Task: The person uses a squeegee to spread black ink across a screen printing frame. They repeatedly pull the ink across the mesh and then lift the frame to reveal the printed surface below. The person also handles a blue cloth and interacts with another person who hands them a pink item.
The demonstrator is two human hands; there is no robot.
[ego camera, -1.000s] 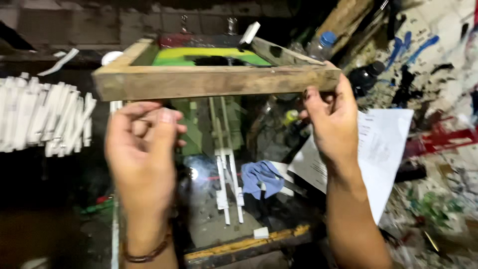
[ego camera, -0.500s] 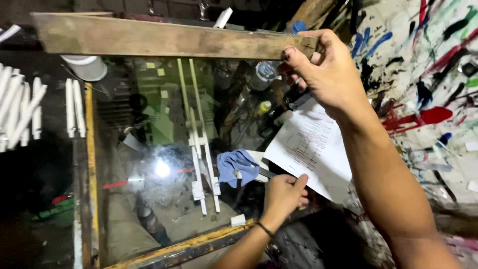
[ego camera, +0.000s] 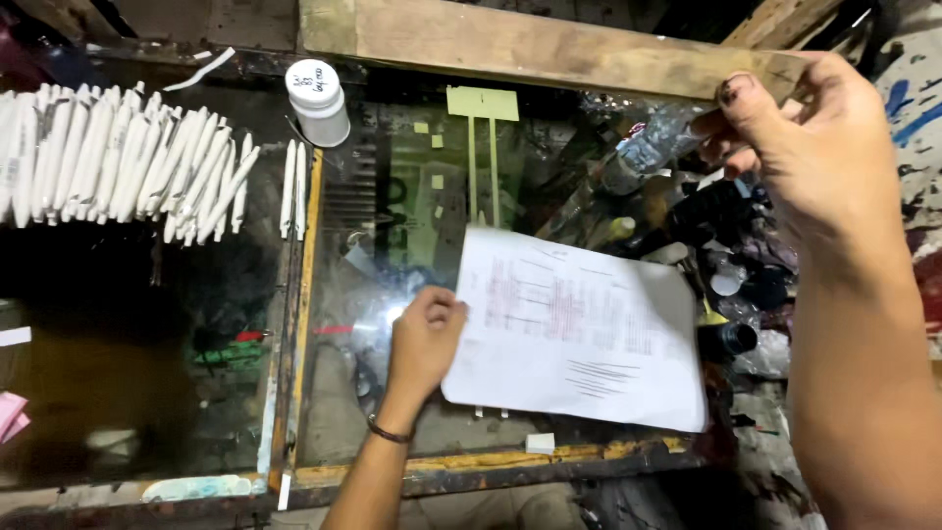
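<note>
One glass-topped bench (ego camera: 334,432) carries everything. The wooden frame (ego camera: 530,44) is raised at the far side, pinched at its right corner by the right hand (ego camera: 805,147). The sheet of paper (ego camera: 579,329) lies on the glass; the left hand (ego camera: 424,339), fingers curled, presses its left edge. White pens (ego camera: 118,162) lie far left beside a small white jar (ego camera: 317,101).

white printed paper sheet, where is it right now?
Head view, centre-right: the white printed paper sheet lies on the glass table top, its left edge under the left hand, below the raised wooden frame.
</note>
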